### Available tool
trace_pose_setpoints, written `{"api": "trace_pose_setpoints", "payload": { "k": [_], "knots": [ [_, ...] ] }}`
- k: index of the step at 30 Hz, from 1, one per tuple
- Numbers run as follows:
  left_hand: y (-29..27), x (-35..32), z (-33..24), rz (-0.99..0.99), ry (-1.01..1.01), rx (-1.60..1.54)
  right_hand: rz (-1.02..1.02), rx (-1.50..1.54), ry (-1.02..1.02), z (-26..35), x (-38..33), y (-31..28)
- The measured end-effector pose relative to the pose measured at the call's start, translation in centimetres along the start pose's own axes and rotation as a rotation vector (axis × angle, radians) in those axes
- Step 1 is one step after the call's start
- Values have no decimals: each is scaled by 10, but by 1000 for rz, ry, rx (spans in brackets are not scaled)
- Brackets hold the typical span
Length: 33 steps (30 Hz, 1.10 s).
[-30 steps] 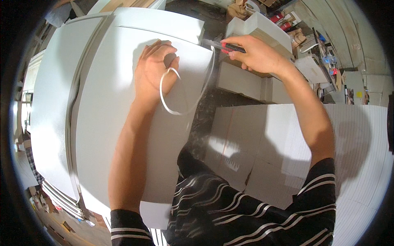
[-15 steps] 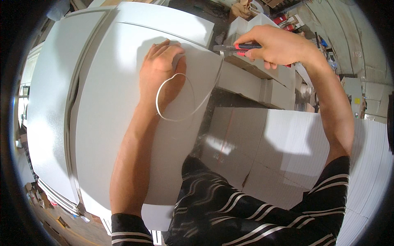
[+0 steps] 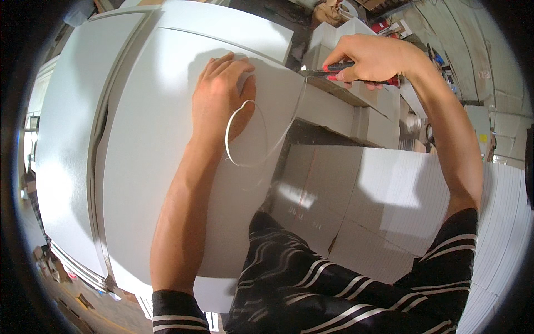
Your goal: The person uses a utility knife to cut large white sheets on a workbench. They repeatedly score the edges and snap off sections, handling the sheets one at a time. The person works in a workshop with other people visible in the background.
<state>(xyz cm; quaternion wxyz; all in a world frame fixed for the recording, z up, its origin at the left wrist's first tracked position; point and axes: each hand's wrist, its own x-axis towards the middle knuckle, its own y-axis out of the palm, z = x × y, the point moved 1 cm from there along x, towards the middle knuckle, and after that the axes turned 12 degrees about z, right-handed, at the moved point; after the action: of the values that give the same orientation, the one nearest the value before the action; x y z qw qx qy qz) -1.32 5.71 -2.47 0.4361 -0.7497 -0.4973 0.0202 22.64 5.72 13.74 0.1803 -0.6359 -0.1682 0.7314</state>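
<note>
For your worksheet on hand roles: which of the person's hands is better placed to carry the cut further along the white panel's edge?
The right hand, probably: it grips the red-handled knife at the white panel's edge, where the thin trimmed strip curls away. The left hand lies flat on the panel, steadying it.

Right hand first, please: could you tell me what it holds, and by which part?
The right hand grips a red-and-black-handled cutting tool by its handle; its blade end points left at the white panel's edge.

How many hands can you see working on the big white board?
2. The left hand presses flat on the white board, beside a thin curling white strip. The right hand grips a red-handled knife at the board's edge.
</note>
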Motion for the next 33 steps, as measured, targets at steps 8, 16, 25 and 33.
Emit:
{"api": "trace_pose_setpoints", "payload": {
  "k": [8,16,25,33],
  "knots": [
    [2,1,6,-16,-2,-21,286,29,167,-14,36,29],
    [5,4,6,-2,-14,-44,-210,642,131,-129,100,161],
    [8,6,2,61,-128,-131,-566,1890,-641,-60,90,232],
    [6,2,-10,125,-216,-102,-1163,1161,-638,-16,136,198]
  ]
}}
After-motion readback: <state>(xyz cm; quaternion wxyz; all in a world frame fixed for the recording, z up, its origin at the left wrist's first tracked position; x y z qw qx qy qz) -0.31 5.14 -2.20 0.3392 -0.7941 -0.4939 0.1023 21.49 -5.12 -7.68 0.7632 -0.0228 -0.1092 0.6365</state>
